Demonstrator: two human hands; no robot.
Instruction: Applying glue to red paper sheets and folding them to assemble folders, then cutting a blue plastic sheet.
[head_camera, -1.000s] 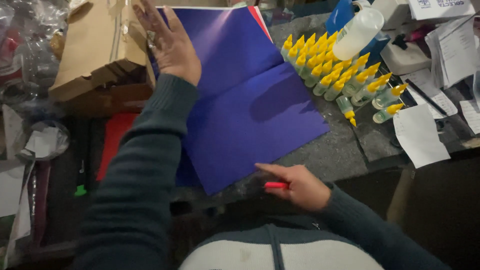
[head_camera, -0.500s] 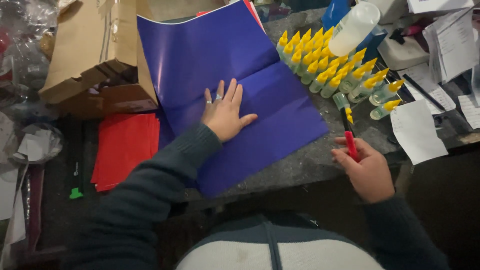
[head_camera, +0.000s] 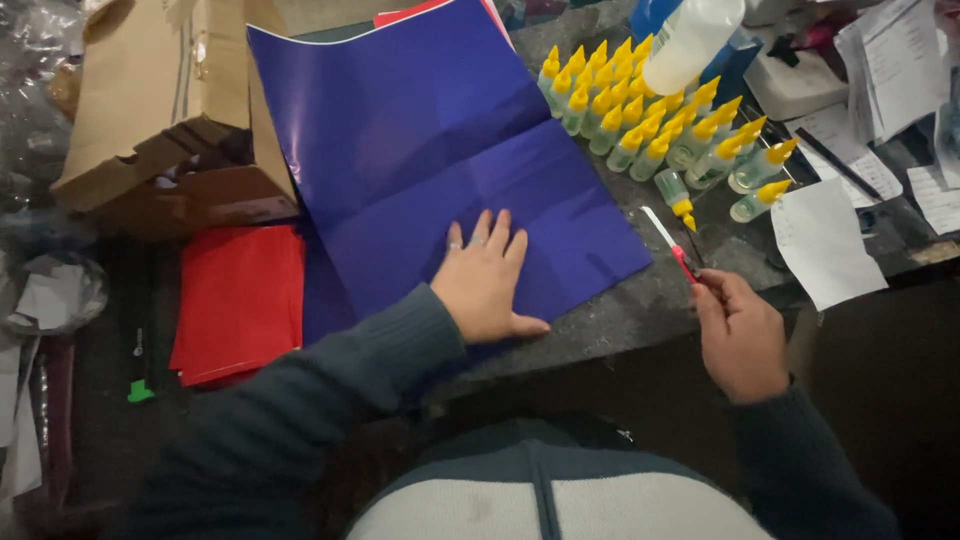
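A large blue sheet of paper (head_camera: 430, 150) with fold creases lies spread on the dark worktop. My left hand (head_camera: 485, 280) rests flat on its near edge, fingers together and pointing away from me. My right hand (head_camera: 738, 335) is off the sheet's right corner and grips a red-handled craft knife (head_camera: 672, 245), its pale blade pointing up toward the bottles.
Several small clear bottles with yellow caps (head_camera: 650, 125) stand in rows at the right of the sheet, a big white bottle (head_camera: 690, 40) behind them. A cardboard box (head_camera: 165, 120) sits at the left, red paper (head_camera: 240, 300) below it, loose white papers (head_camera: 825, 240) at right.
My left hand slid from the sheet's far left corner down to its near edge. My right hand moved right with the knife and turned the blade outward.
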